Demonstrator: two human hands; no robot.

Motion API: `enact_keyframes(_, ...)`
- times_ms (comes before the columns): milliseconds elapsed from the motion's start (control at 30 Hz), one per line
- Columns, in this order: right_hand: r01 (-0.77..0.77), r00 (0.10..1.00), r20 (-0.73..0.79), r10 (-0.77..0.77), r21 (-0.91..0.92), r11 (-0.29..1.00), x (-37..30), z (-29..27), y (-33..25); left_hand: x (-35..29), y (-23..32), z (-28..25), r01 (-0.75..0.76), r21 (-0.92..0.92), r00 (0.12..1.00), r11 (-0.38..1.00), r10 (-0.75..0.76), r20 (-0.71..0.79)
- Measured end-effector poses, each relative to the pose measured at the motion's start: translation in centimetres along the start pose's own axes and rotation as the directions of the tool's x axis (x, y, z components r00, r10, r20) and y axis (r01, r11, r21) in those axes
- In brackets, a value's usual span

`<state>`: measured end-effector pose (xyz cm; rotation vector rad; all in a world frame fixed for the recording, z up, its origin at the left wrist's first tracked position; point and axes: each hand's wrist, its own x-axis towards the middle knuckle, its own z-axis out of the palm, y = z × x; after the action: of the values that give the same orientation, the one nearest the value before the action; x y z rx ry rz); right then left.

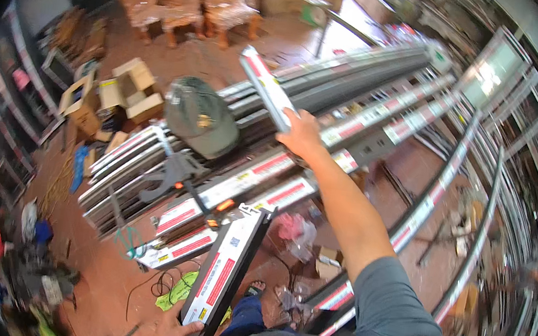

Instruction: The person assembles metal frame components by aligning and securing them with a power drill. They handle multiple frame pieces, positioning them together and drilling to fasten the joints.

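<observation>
My right hand (301,136) is closed around the lower end of a short metal profile (264,85) with white and red film, held above the stack of long profiles. At the bottom, my left hand (173,332) grips a wider dark-edged profile (221,273), also covered in white and red film. That piece slants upward, its cut end showing hollow chambers. Below the short piece lie long film-covered profiles (269,168). A dark green cap (201,117) rests on the stack, with a dark clamp-like tool (174,173) beside it.
Open cardboard boxes (134,88) stand left of the stack. Plastic-wrapped wooden chairs (192,4) are at the back. More long profiles (438,189) run along the right. Crumpled plastic (295,231), cables and a yellow-green cloth (178,291) lie on the red floor near my feet.
</observation>
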<state>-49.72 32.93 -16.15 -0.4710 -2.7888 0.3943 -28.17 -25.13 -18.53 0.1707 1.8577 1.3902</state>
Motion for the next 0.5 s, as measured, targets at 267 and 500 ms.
enact_keyframes(267, 0.028, 0.994, -0.104, 0.019, 0.436, 0.9, -12.5, -8.5, 2.6, 3.9, 4.8, 4.1, -0.069, -0.06, 0.957, 0.996, 0.083, 0.277)
enact_keyframes(500, -0.032, 0.457, -0.068, 0.887, 0.995, 0.093, -48.5, -15.0, 8.7, 7.7, 7.7, 11.0, -0.238, 0.259, 0.756, 0.936, 0.011, 0.655)
